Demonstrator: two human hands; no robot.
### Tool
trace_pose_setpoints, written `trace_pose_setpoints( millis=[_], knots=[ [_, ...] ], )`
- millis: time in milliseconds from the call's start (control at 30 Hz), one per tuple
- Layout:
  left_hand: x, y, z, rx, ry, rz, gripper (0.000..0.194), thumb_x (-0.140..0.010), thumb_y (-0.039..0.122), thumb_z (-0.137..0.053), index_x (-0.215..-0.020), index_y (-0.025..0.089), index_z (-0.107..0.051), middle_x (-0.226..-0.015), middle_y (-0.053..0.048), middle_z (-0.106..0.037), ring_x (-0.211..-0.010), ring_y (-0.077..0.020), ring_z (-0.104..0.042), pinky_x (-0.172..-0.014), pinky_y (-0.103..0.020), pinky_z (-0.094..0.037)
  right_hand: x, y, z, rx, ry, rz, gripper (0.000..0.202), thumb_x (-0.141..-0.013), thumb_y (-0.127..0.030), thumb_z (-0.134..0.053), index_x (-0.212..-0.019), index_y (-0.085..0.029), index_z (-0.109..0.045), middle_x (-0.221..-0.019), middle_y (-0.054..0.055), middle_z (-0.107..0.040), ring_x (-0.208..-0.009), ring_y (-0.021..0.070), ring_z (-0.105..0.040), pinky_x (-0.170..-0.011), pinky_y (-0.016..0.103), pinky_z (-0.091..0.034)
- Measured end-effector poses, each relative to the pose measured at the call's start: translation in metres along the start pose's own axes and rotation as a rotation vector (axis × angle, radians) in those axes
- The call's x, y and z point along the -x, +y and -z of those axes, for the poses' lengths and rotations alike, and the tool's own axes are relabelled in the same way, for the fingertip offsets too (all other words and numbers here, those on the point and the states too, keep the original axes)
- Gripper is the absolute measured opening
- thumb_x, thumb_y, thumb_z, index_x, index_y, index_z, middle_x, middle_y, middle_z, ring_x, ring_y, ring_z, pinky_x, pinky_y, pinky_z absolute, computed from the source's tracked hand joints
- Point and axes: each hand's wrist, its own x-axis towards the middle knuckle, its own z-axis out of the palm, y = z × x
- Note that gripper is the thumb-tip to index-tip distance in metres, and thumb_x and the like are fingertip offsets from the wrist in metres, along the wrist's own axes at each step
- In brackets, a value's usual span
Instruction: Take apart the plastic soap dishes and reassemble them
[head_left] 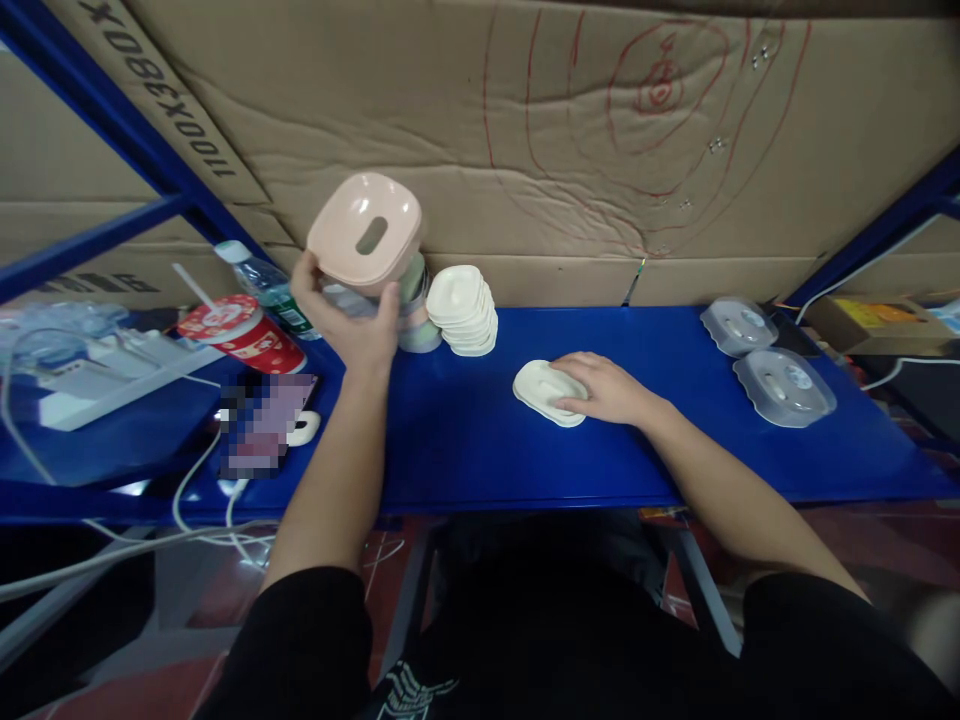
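My left hand is closed on the lower edge of a pink plastic lid-like piece with an oval slot, tilted up at the left rear of the blue table. My right hand rests on a cream, rounded piece lying on the tabletop, thumb and fingers around its right side. A leaning stack of similar cream pieces stands between the hands, farther back. Beside that stack, partly hidden behind the pink piece, is a clear container with coloured contents.
A red paper cup with a straw, a water bottle, a phone and a power strip crowd the left. Two translucent lidded boxes sit at the right. A cardboard wall closes off the back; a thin brush leans there.
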Motion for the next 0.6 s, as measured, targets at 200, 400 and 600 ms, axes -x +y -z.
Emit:
trace_pose_setpoints(
  millis=[200, 400, 600],
  knots=[
    [-0.006, -0.012, -0.011, -0.082, -0.083, 0.094, 0.09, -0.082, 0.057, -0.084, -0.156, 0.021, -0.046, -0.16, -0.021, -0.052, -0.156, -0.0444, -0.042, -0.13, -0.067, -0.027, -0.001, 0.004, -0.007, -0.006, -0.06, -0.017, 0.056, -0.106, -0.058, -0.06, -0.151, -0.026, -0.066, -0.152, 0.013, -0.07, -0.138, 0.0357, -0.067, -0.116, 0.057, -0.053],
    [0.002, -0.013, -0.016, -0.076, -0.097, 0.035, 0.089, -0.085, 0.051, -0.083, -0.157, 0.017, -0.044, -0.163, -0.023, -0.049, -0.156, -0.0413, -0.042, -0.13, -0.065, -0.025, 0.0, 0.002, -0.004, 0.007, -0.077, -0.002, 0.048, -0.107, -0.046, -0.059, -0.148, -0.024, -0.069, -0.155, 0.014, -0.067, -0.141, 0.0357, -0.066, -0.117, 0.059, -0.053],
    [0.009, -0.023, -0.018, -0.125, -0.076, -0.04, 0.093, -0.092, 0.061, -0.076, -0.164, 0.015, -0.039, -0.172, -0.028, -0.037, -0.163, -0.0421, -0.032, -0.13, -0.065, -0.027, 0.004, 0.007, 0.002, 0.017, -0.079, 0.007, 0.051, -0.095, -0.005, -0.05, -0.128, -0.029, -0.079, -0.155, 0.004, -0.068, -0.138, 0.027, -0.068, -0.116, 0.053, -0.055]
  ],
)
